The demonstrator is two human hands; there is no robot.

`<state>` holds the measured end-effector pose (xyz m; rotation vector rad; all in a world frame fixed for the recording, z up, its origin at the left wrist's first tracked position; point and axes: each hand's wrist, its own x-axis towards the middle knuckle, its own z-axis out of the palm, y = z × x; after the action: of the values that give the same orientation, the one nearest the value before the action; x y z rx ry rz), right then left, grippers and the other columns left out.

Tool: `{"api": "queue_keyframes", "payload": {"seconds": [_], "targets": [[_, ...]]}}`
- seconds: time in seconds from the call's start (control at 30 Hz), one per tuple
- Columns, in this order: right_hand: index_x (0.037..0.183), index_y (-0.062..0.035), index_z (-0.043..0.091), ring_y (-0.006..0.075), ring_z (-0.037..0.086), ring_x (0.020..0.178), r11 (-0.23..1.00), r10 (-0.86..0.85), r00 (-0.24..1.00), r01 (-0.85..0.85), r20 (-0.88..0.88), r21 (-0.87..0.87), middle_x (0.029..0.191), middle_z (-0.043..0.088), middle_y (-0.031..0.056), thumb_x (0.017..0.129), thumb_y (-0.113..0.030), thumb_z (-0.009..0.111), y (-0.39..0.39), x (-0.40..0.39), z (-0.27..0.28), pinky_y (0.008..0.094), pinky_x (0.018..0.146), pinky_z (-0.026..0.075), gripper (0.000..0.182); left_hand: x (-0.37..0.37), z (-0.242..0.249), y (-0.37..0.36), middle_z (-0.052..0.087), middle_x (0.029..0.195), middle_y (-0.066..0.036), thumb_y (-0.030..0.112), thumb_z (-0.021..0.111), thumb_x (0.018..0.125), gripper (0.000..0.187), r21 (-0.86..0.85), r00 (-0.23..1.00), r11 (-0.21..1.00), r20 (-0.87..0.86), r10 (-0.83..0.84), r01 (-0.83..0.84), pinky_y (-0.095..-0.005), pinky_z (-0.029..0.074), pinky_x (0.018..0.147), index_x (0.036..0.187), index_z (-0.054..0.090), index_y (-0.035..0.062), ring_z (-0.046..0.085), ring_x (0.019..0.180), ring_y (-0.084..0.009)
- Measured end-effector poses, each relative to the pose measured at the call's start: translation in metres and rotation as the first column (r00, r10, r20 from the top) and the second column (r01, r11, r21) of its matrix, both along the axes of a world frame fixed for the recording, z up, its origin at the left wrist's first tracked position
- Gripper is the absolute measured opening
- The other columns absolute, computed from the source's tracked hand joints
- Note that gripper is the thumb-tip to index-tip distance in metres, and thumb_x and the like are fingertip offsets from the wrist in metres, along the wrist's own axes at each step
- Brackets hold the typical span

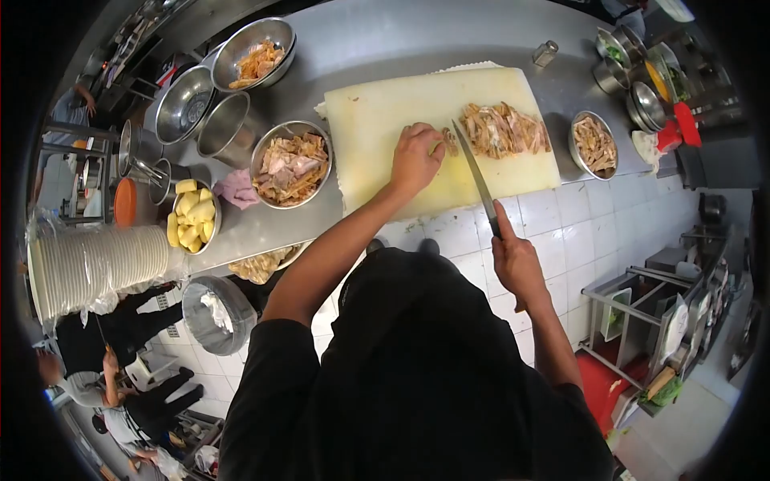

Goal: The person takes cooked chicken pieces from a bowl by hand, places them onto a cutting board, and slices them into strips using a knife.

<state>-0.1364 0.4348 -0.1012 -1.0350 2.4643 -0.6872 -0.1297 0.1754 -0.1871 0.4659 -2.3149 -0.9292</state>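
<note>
On a large pale cutting board [369, 120], my left hand [417, 156] has its fingers curled down at a small piece of cooked meat [451, 143]. The fingertips partly hide that piece. My right hand [516, 260] grips the handle of a long kitchen knife [480, 176]. The blade slants up and left across the board, its tip between the small piece and a pile of sliced meat [504, 131]. To the left of the board stands a metal bowl of meat pieces [290, 164]. A smaller bowl of meat strips [593, 144] sits at the right.
Metal bowls [184, 104], a metal pot [228, 127] and a bowl of peeled yellow pieces [193, 215] crowd the counter's left. A shaker [545, 54] stands at the back. A lined bin [218, 314] is on the floor at left. Other people are at lower left.
</note>
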Motion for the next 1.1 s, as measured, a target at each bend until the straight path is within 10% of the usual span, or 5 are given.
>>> {"api": "queue_keyframes", "payload": {"seconds": [0.73, 1.1], "targets": [[0.154, -0.0206, 0.011, 0.0479, 0.06, 0.06, 0.948, 0.019, 0.995, -0.051, 0.102, 0.314, 0.065, 0.062, 0.0265, 0.09, -0.005, 0.046, -0.03, -0.011, -0.001, 0.0573, 0.061, 0.047, 0.074, -0.02, -0.013, 0.002, 0.068, 0.094, -0.01, 0.005, 0.067, 0.077, 0.007, -0.035, 0.998, 0.999, -0.055, -0.04, 0.038, -0.039, 0.05, 0.085, 0.082, 0.07, 0.0009, 0.06, 0.092, -0.0302], [0.154, -0.0228, 0.014, 0.047, 0.06, 0.064, 0.99, -0.009, 1.0, 0.005, 0.023, 0.138, 0.067, 0.062, 0.027, 0.092, -0.006, 0.048, -0.005, -0.024, -0.004, 0.0557, 0.066, 0.048, 0.073, -0.021, -0.013, -0.007, 0.07, 0.095, -0.011, 0.006, 0.067, 0.079, 0.011, -0.046, 0.995, 0.995, -0.015, -0.095, 0.094, -0.0386, 0.05, 0.082, 0.087, 0.071, 0.0016, 0.062, 0.09, -0.0302]]}}
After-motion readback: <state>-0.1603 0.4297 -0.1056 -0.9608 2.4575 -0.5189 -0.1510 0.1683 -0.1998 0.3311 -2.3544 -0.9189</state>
